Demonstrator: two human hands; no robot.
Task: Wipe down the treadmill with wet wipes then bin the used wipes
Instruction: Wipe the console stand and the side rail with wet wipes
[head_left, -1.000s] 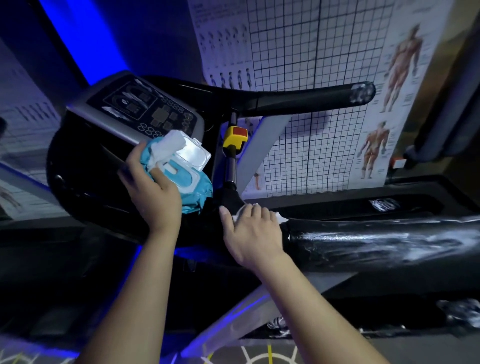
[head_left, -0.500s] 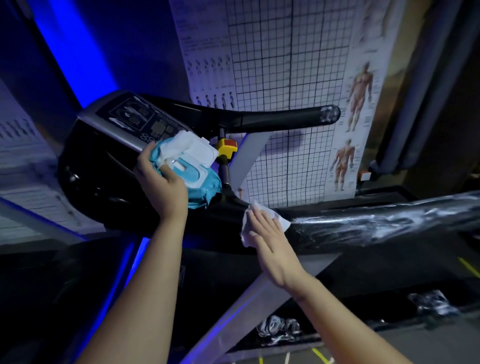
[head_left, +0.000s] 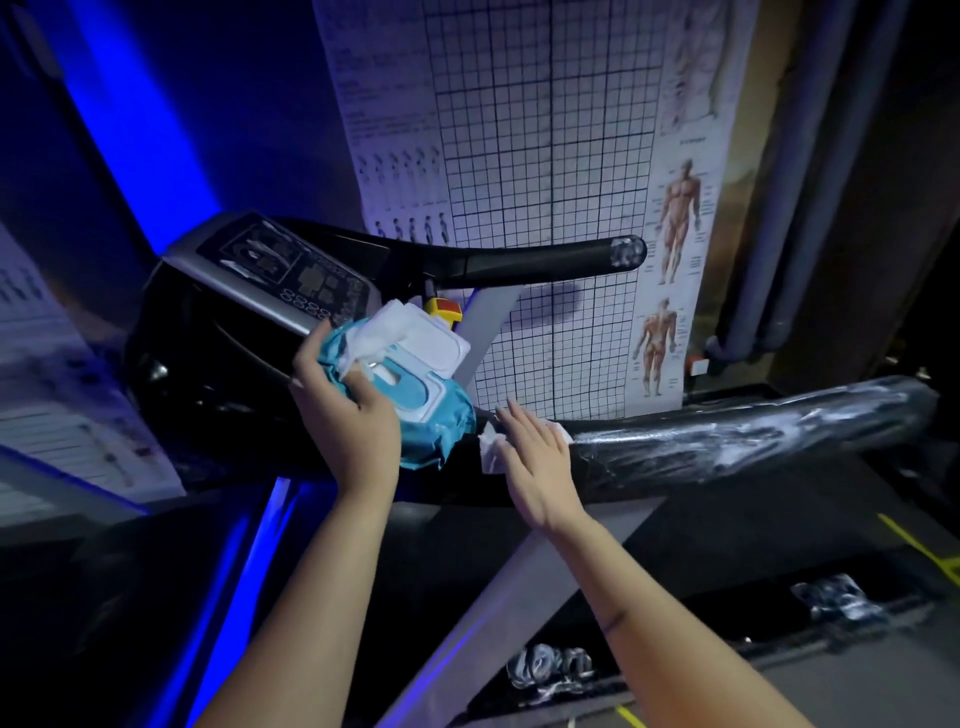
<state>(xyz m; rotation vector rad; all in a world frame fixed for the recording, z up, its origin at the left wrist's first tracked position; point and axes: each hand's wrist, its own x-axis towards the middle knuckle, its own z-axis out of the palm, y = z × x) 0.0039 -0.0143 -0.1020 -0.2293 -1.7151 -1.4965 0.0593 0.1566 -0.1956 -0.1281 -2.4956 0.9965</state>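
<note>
Two-handed at the treadmill. Gripped the teal wet-wipe pack in the left hand, with fingers and thumb curled round its left end. Held it up just in front of the lower edge of the console, with the white flip lid swung open and a fresh wipe sticking up out of the opening. Pressed a used white wipe flat against the near handrail with the right hand, fingers straight and close together, pointing up and away, palm down over the cloth. Left only the cloth's left and upper-right edges showing from under the hand. Had that hand at the console end of the rail, just beside the pack, with a narrow gap between hand and pack. Could not tell whether the pack touched the rail. Saw glossy plastic wrap, streaked white, along the rail to the right. Saw the far handrail beyond, a yellow-and-red safety key below it behind the lid, and a gridded wall chart with anatomical figures at the back.
</note>
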